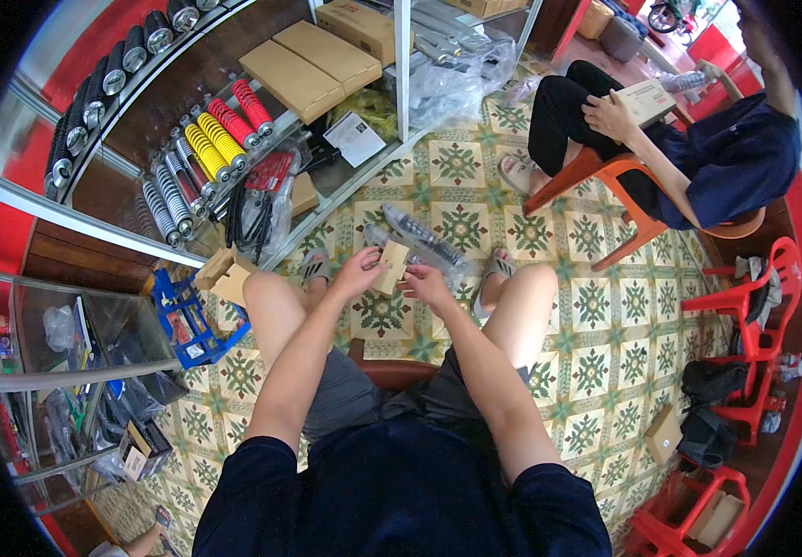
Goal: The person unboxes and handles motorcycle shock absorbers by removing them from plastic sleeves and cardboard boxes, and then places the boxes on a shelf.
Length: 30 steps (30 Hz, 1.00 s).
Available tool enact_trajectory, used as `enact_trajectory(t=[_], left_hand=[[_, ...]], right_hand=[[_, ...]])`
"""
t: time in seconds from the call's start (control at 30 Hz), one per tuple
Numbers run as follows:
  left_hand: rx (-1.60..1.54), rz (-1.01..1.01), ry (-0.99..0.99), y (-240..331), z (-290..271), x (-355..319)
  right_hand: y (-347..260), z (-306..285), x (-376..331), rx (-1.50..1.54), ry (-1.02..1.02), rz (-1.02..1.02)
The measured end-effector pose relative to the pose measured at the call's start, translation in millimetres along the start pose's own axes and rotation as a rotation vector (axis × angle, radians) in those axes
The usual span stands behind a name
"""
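Note:
Between my knees, a small tan cardboard box [391, 267] is held up over the floor. My left hand [360, 273] is closed on its left side. At its right edge, the fingers of my right hand [427, 283] pinch the cardboard; the exact contact is too small to make out. Just beyond, shock absorbers in clear plastic [422, 234] lie on the tiles between my feet. An open cardboard box [224, 275] stands beside my left knee.
A glass-fronted shelf on the left carries yellow shock absorbers [212, 144], red ones and flat cardboard boxes [303, 65]. A blue rack [194, 320] stands by my left leg. At right, another person holds a box [645, 102] on an orange chair [633, 190]. Red chairs [758, 306] line the right wall.

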<state>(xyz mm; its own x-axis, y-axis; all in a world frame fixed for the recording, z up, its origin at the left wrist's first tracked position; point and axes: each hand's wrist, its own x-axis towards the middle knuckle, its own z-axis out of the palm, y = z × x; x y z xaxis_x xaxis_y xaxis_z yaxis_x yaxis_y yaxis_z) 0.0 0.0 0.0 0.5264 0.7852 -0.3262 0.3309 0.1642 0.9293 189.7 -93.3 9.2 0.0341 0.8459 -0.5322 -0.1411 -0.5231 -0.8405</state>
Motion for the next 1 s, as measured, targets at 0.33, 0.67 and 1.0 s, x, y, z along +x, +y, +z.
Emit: enact_trajectory(t=[0.33, 0.67, 1.0], left_hand=[[-0.057, -0.043, -0.001, 11, 5, -4], [0.026, 0.000, 0.038, 21, 3, -9], [0.644, 0.199, 0.232, 59, 30, -33]], right_hand=[[6, -5, -5, 0.158, 0.037, 0.065], [-6, 8, -5, 0.085, 0.055, 0.055], [3, 9, -1, 0.120, 0.022, 0.068]])
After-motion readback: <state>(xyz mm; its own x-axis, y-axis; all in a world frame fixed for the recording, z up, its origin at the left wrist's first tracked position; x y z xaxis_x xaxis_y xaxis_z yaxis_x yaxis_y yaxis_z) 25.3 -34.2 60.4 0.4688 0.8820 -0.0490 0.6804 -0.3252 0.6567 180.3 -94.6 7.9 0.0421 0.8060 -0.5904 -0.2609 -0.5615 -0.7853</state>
